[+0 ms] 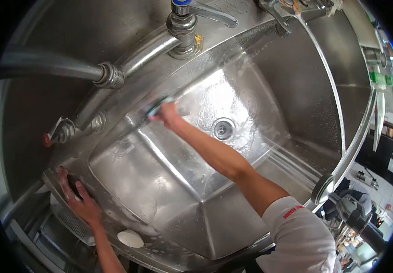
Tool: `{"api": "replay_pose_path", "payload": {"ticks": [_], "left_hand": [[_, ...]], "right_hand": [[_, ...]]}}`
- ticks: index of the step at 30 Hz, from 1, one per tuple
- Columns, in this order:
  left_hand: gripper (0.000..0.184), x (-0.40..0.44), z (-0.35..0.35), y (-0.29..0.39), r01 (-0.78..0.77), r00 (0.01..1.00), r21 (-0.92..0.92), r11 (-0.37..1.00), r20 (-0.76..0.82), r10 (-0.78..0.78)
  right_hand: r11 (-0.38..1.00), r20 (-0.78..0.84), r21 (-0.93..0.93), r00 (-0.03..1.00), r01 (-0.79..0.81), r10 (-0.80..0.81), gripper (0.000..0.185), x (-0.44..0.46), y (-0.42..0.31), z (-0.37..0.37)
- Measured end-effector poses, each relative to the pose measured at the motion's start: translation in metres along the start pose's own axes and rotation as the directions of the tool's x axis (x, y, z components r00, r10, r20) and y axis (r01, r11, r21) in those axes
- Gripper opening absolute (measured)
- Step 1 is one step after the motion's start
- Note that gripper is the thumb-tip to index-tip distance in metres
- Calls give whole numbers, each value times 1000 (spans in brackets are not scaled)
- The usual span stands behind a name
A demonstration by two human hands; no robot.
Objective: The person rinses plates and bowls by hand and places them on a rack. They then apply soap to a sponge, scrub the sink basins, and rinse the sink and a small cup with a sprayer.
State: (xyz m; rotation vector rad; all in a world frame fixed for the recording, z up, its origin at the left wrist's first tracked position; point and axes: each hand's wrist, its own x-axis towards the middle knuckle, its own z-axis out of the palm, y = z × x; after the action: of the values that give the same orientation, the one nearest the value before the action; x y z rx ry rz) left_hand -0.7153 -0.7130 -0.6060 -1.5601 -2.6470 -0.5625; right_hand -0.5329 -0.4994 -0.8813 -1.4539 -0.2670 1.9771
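My right hand [167, 113] is closed around a dark green scouring pad [157, 107], pressed to the back wall of the steel sink basin [142, 177]. Both pad and fingers are a little blurred. Fingers spread, my left hand [82, 202] rests on the sink's left rim and holds nothing. Near that wrist, a white oval piece [130, 238] lies on the rim; I cannot make out what it is. Wet metal shines around the round drain [223, 129] in the basin floor.
A tap with a blue-marked lever [185, 27] and a red-marked tap [56, 133] stand along the back, joined by thick pipe. From a spray nozzle [323, 189] at right, water jets into the basin. A second basin [342, 59] lies beyond the divider.
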Motion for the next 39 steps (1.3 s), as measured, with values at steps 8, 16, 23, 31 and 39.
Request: {"api": "replay_pose_path", "payload": {"ticks": [8,16,23,31,39], "left_hand": [[45,0,4,7,-13,1000,10,1000,-27,13],[45,-3,6,1,4,1000,-36,999,-27,-5],[45,-5,3,5,3,1000,-6,1000,-19,-3],[47,-1,4,8,20,1000,-16,1000,-15,-20],[44,-1,3,4,-22,999,-15,1000,-32,21]], "right_hand": [[654,-326,-257,574,711,-751,41,-22,-150,-23],[857,-376,-427,805,289,-459,50,126,-28,-79],[314,-273,-713,165,626,-948,57,-79,-203,-11],[326,-407,-726,4,605,-913,43,63,-248,-94],[458,-143,-735,547,500,-825,55,136,-148,-160]]}}
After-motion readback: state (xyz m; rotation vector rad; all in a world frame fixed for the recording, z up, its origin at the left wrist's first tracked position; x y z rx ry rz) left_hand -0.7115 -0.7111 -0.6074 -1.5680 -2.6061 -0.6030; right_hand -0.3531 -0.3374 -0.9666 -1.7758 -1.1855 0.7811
